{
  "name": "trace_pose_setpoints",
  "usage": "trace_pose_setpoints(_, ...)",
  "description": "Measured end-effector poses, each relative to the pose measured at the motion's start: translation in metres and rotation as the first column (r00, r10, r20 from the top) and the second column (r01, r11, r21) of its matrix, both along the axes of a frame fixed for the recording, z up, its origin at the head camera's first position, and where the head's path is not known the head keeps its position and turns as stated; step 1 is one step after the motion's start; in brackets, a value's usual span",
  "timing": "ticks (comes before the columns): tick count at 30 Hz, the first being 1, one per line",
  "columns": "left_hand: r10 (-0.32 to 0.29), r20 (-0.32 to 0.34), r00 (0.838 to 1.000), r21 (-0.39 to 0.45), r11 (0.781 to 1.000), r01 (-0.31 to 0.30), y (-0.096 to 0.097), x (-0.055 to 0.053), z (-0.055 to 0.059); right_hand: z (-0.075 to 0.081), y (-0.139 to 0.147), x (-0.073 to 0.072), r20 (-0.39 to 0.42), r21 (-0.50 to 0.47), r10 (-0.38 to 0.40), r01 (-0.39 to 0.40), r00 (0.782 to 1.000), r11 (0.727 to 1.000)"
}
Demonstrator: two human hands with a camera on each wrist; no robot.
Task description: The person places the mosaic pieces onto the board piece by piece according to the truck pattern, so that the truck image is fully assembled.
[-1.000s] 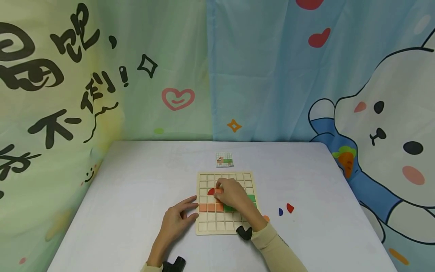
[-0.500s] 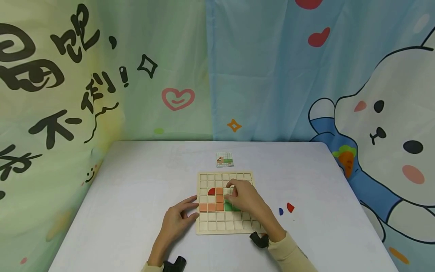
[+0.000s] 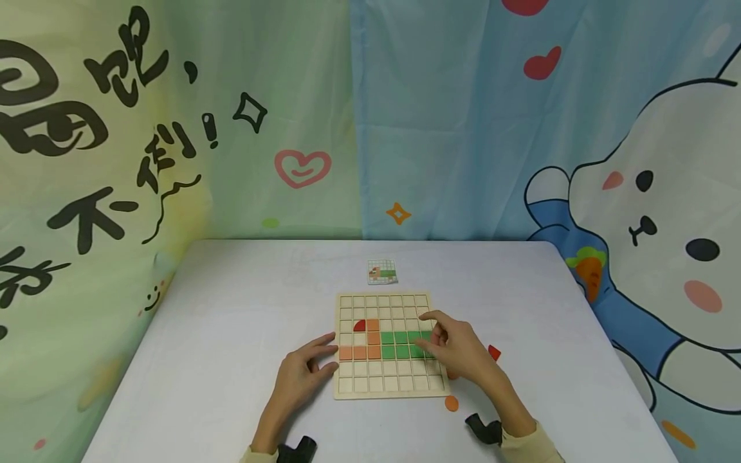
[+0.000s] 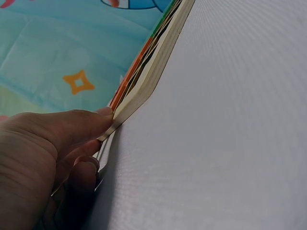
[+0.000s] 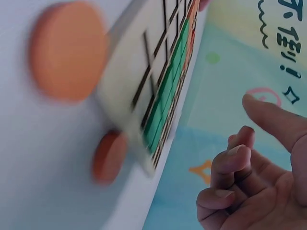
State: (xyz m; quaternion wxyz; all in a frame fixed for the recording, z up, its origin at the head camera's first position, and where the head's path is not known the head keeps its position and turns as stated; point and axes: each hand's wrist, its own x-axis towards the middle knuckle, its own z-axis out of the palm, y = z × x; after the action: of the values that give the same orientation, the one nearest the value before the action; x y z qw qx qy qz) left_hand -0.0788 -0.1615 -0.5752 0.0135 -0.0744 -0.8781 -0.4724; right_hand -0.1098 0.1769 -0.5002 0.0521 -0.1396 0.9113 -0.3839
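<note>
A wooden grid board (image 3: pixel 360 386) lies on the white table. A red rounded piece (image 3: pixel 360 326), a line of orange squares (image 3: pixel 360 352) and two rows of green squares (image 3: pixel 395 345) sit in its cells. My left hand (image 3: pixel 302 376) touches the board's left edge; the left wrist view shows its thumb (image 4: pixel 86 122) against the corner of the edge. Over the board's right side, my right hand (image 3: pixel 462 347) has its thumb and index finger apart. Nothing shows between those fingers in the right wrist view, where the hand (image 5: pixel 259 182) is beside the green squares.
Two orange discs lie off the board's right corner, a nearer one (image 3: pixel 451 403) and another (image 3: pixel 453 374) partly behind the hand. A red piece (image 3: pixel 494 352) lies to the right. Behind the board is a small pattern card (image 3: pixel 382 272). A printed curtain (image 3: pixel 289 116) hangs at the back.
My right hand has moved right, from the orange squares across the green rows to the board's right side, uncovering the squares. The blue piece is now hidden. My left hand has stayed put.
</note>
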Motion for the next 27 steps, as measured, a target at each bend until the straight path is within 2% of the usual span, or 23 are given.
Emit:
trace_pose_setpoints(9, 0.000, 0.003, 1.000, 0.000, 1.000, 0.000, 0.000, 0.000, -0.001, -0.002, 0.045, 0.014, 0.050, 0.044, -0.057, 0.055, 0.997, 0.998)
trace_pose_setpoints(17, 0.001, -0.002, 1.000, -0.001, 1.000, -0.001, 0.000, 0.000, -0.001, -0.011, 0.092, 0.016, 0.063, 0.080, -0.089, 0.083, 0.994, 0.993)
trace_pose_setpoints(22, 0.006, 0.001, 1.000, -0.004, 1.000, -0.006, 0.000, -0.001, -0.002, -0.017, 0.120, 0.012, 0.101, 0.110, -0.074, 0.063, 0.992, 0.992)
trace_pose_setpoints(27, 0.006, 0.002, 1.000, -0.005, 1.000, -0.006, 0.000, -0.001, -0.002, -0.024, 0.143, 0.008, 0.165, 0.116, -0.028, 0.009, 0.986, 0.993)
